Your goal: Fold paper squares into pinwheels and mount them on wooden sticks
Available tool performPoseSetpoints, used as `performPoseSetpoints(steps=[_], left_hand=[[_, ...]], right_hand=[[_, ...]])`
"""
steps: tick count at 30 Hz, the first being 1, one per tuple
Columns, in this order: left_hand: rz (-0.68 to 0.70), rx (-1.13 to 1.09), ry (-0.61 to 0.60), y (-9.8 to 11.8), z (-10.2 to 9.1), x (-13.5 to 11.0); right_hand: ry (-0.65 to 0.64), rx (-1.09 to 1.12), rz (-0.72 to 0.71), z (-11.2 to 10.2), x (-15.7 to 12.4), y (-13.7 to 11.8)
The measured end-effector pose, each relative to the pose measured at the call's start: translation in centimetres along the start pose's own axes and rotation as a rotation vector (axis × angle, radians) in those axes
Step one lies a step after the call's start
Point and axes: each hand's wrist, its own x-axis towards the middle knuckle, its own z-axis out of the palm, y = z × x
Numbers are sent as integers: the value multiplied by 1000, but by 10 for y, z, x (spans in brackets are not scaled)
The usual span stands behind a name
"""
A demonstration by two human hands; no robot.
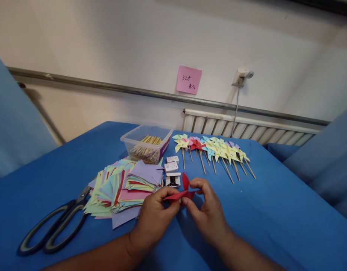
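Note:
A red paper pinwheel [177, 196], its blades partly folded, is held between my two hands above the blue table. My left hand [155, 210] pinches its left side between thumb and fingers. On the right side, my right hand [209, 209] grips the paper with thumb and bent fingers near its middle. One red blade points up between the hands. Just beyond them stands an opened small white box [172, 180] with dark small pieces inside. Whether a pin sits in the pinwheel's centre is hidden by my fingers.
A pile of coloured paper squares [128, 188] lies left of my hands, beside large scissors [56, 226]. Behind it stands a clear plastic tub [134, 141] of wooden sticks. Two closed small boxes [171, 166] and several finished pinwheels [218, 148] lie further back on the blue cloth [275, 210].

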Motion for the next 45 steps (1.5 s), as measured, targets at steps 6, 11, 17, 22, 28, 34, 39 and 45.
performPoseSetpoints(steps=[6, 11, 17, 22, 28, 34, 39, 45], left_hand=[[-19, -63, -25, -2, 0, -1], [-3, -53, -24, -2, -2, -1], [37, -30, -22, -4, -3, -1], [112, 29, -38, -7, -5, -1], [191, 98, -61, -4, -7, -1], [157, 148, -56, 1, -6, -2], [152, 158, -57, 0, -7, -3], [89, 118, -62, 3, -7, -4]], right_hand=[[-110, 224, 173, 2, 4, -2], [-165, 290, 243, 0, 4, -4], [-170, 298, 255, 0, 4, -1], [-165, 268, 266, 0, 5, -2], [-166, 229, 256, -2, 6, -5], [-179, 226, 260, -2, 4, -5], [-174, 219, 250, -2, 3, -2], [-176, 192, 241, -3, 4, -2]])
